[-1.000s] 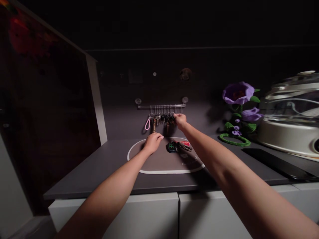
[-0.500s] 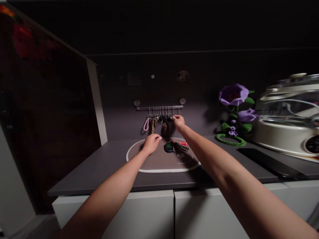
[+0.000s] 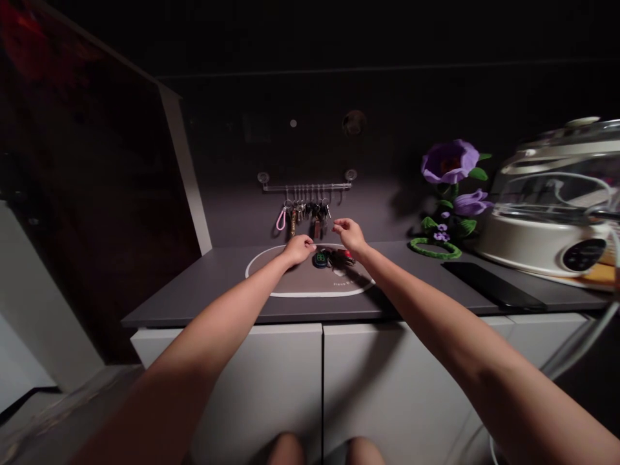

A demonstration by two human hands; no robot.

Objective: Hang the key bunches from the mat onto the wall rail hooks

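My right hand (image 3: 349, 236) is in the air just right of the hanging keys (image 3: 309, 210), its thumb and fingertips slightly apart with nothing between them. The keys hang in a row from a clear hook rail (image 3: 307, 188) on the wall, with a pink loop strap (image 3: 281, 219) at the left end and a brown tag (image 3: 317, 228) near the right. Over the mat (image 3: 271, 278), my left hand (image 3: 298, 250) has its fingers curled together, and I see nothing in them. Close to it lie a dark key fob (image 3: 320, 259) with green markings and a blurred bunch with a red piece (image 3: 345, 256).
Purple felt flowers (image 3: 450, 161) rise behind a green ring (image 3: 434, 248) on the right. Beyond them is a cream appliance (image 3: 537, 239) with a clear lid, and a black flat slab (image 3: 494, 284) lies in front. White cabinet doors (image 3: 261, 381) sit below the dark counter (image 3: 169, 294).
My right hand has come off the right end of the hanging keys and drawn slightly down. The left hand stays low over the mat. The view has tilted down, showing my knees.
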